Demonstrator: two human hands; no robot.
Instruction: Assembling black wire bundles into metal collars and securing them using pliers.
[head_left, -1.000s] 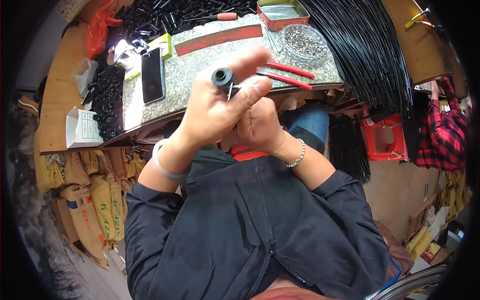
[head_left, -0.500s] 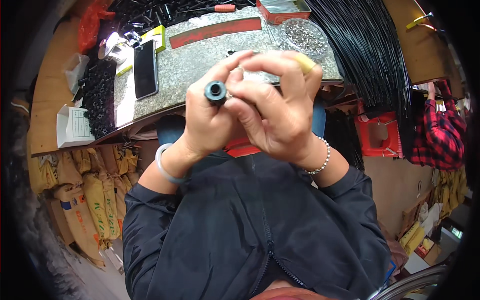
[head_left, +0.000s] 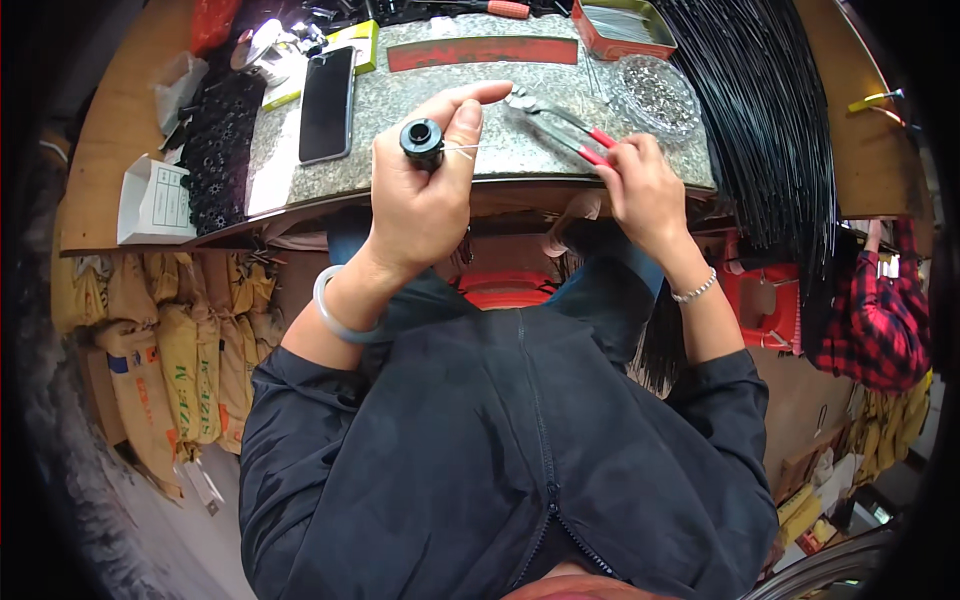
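Observation:
My left hand (head_left: 420, 210) is closed around a short black cylinder (head_left: 422, 143) with a round hole in its top end. A thin pale wire (head_left: 463, 148) sticks out sideways from beside the thumb, and the index finger points toward the worktop. Held in my right hand (head_left: 648, 195) is a pair of pliers (head_left: 523, 101) with red-sleeved handles. Their metal jaws lie over the grey stone slab (head_left: 440, 110), close to the left index fingertip. Between the jaws I cannot make out anything.
A smartphone (head_left: 326, 105) lies left of the hands, beside a heap of black parts (head_left: 218, 165) and a white box (head_left: 158, 205). Behind are a red strip (head_left: 483, 53) and a red tin (head_left: 628, 48). To the right sit a clear dish of metal bits and long black rods (head_left: 765, 110).
My hands have parted. The right has left the black cylinder, moved right and taken hold of the red-handled pliers. My left hand keeps the cylinder, and its wire now shows.

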